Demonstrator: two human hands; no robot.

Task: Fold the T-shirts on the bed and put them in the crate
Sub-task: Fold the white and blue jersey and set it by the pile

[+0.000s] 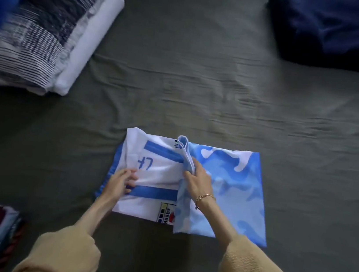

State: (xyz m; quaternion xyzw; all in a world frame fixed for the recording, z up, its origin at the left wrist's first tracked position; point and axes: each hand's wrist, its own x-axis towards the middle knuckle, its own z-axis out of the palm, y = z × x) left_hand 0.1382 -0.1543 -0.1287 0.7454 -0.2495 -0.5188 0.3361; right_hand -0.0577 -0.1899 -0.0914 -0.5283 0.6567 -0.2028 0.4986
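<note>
Shirt [231, 189] lies half-folded on the bed [203, 93], beneath both hands. Left hand [121, 182] presses the white panel flat, fingers extended; right hand [198, 177] pinches the blue fold edge. Risk: slippery fabric may slide, skewing the fold. No crate visible.

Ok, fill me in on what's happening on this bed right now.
A person is folding a blue and white T-shirt on the grey bed sheet. The left hand rests on the white printed side, while the right hand pinches a fold of cloth near the middle. The shirt is only partly folded and lies flat in front of them. A stack of folded bedding sits at the upper left. No crate can be made out in this view.
</note>
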